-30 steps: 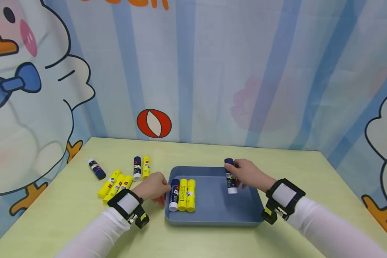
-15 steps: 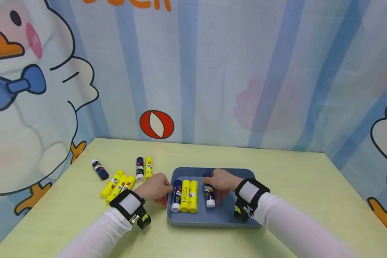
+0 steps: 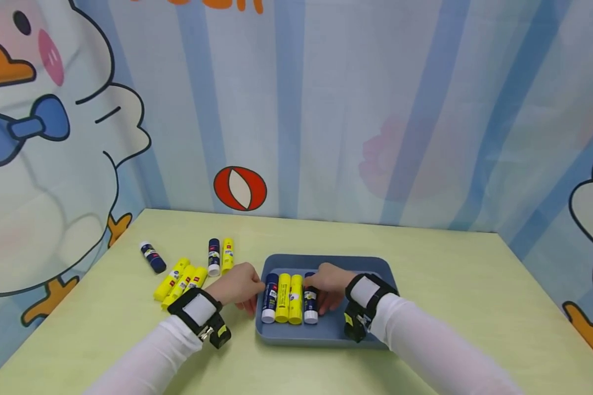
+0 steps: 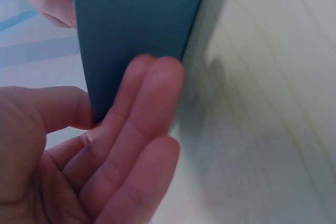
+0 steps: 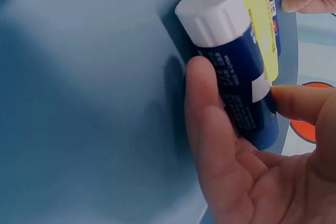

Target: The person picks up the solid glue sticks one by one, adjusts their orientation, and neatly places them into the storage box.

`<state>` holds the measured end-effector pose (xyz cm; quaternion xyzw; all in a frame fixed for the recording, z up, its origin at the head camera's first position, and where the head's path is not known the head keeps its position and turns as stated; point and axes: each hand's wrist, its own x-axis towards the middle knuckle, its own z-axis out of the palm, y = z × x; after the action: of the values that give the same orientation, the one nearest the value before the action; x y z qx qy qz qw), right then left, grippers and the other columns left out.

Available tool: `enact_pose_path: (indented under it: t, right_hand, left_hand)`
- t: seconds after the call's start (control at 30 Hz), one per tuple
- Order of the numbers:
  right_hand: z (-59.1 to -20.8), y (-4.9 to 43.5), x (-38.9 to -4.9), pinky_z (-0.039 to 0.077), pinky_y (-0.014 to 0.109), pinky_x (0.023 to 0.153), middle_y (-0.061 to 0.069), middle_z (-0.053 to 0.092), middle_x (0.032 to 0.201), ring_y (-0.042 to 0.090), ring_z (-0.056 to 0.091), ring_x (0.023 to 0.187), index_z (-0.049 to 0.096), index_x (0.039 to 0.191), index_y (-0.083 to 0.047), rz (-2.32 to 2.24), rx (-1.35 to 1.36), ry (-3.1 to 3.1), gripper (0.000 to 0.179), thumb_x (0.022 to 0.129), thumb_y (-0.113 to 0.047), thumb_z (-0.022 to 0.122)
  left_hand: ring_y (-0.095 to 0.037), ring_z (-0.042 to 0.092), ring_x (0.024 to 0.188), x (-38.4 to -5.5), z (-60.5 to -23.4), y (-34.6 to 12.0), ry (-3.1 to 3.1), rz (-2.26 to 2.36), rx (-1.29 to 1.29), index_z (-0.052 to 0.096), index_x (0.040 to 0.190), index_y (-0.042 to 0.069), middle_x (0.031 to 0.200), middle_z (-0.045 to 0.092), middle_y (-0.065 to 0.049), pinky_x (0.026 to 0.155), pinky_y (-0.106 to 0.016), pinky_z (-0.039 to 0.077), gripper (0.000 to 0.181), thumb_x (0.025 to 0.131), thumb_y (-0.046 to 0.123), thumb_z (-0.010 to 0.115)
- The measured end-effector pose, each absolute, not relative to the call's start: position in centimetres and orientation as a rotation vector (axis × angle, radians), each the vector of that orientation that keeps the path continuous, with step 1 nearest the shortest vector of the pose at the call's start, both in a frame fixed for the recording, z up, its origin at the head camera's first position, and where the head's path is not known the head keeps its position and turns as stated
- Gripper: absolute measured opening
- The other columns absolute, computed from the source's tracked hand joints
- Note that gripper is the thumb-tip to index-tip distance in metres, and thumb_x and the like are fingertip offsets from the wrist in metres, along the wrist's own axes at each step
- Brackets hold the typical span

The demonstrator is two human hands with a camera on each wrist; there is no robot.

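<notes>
My right hand (image 3: 332, 284) holds a navy glue stick (image 5: 239, 77) with a white end between thumb and fingers, inside the blue-grey tray (image 3: 346, 336). That stick lies just right of a row in the tray's left part: a navy glue stick (image 3: 270, 299) at the left wall, then two yellow glue sticks (image 3: 283, 299) side by side. At the tray's left side, my left hand (image 3: 236, 285) grips the edge. In the left wrist view its thumb is at the rim and its fingers (image 4: 157, 93) lie against the tray's outer wall (image 4: 136, 19).
Left of the tray, several yellow glue sticks (image 3: 172, 280) lie close together on the pale table (image 3: 440, 274). Behind them are a navy glue stick (image 3: 152, 257) and an upright-looking pair, one navy (image 3: 214, 257), one yellow (image 3: 228, 254). A printed curtain (image 3: 326, 109) hangs behind the table.
My right hand has carried the navy glue stick leftward, from over the tray's right side to beside the yellow ones. The left hand keeps its place at the tray's left edge.
</notes>
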<state>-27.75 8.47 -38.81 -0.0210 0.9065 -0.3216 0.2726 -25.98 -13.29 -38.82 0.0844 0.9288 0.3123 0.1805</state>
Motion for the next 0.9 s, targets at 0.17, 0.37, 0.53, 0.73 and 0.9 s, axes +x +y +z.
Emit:
enact_pose_path:
  t: [0.17, 0.37, 0.53, 0.73, 0.9]
  right_hand:
    - [-38.2, 8.2, -27.4, 0.054, 0.029, 0.051, 0.012, 0.068, 0.064, 0.018, 0.066, 0.052, 0.063, 0.1, 0.005, -0.845, -0.05, 2.438, 0.036, 0.097, -0.03, 0.058]
    - [-38.3, 8.2, -27.5, 0.054, 0.028, 0.051, 0.013, 0.068, 0.064, 0.021, 0.068, 0.055, 0.063, 0.103, 0.006, -0.842, -0.065, 2.422, 0.037, 0.096, -0.03, 0.06]
    - [-38.2, 8.2, -27.7, 0.055, 0.029, 0.052, 0.014, 0.068, 0.064, 0.023, 0.068, 0.054, 0.063, 0.097, 0.003, -0.793, -0.071, 2.444, 0.038, 0.096, -0.035, 0.06]
    - [-37.7, 8.5, -27.9, 0.056, 0.031, 0.056, 0.013, 0.068, 0.067, 0.024, 0.069, 0.057, 0.062, 0.094, 0.002, -0.742, -0.088, 2.473, 0.042, 0.095, -0.04, 0.059]
    - [-36.7, 10.0, -27.7, 0.055, 0.034, 0.058, 0.007, 0.069, 0.07, 0.022, 0.069, 0.059, 0.063, 0.105, 0.001, -0.663, -0.166, 2.556, 0.044, 0.095, -0.042, 0.059]
  left_hand:
    - [-0.017, 0.065, 0.052, -25.9, -38.9, -13.2, 2.628, 0.88, 0.227, 0.065, 0.074, 0.005, 0.056, 0.064, -0.005, 0.05, -0.026, 0.05, 0.027, 0.097, 0.016, 0.058]
    - [-0.018, 0.066, 0.053, -25.9, -39.1, -13.3, 2.618, 0.898, 0.237, 0.066, 0.074, 0.005, 0.057, 0.064, -0.006, 0.05, -0.026, 0.05, 0.026, 0.097, 0.015, 0.058]
    - [-0.018, 0.066, 0.053, -26.2, -39.1, -13.4, 2.608, 0.901, 0.252, 0.065, 0.074, 0.005, 0.056, 0.064, -0.006, 0.05, -0.026, 0.051, 0.026, 0.097, 0.016, 0.058]
    - [-0.018, 0.066, 0.052, -26.1, -38.9, -13.5, 2.626, 0.897, 0.246, 0.066, 0.075, 0.005, 0.056, 0.064, -0.005, 0.05, -0.026, 0.051, 0.025, 0.097, 0.015, 0.058]
    - [-0.018, 0.065, 0.053, -25.9, -38.9, -13.4, 2.624, 0.901, 0.245, 0.067, 0.077, 0.005, 0.057, 0.064, -0.005, 0.05, -0.026, 0.051, 0.024, 0.097, 0.014, 0.058]
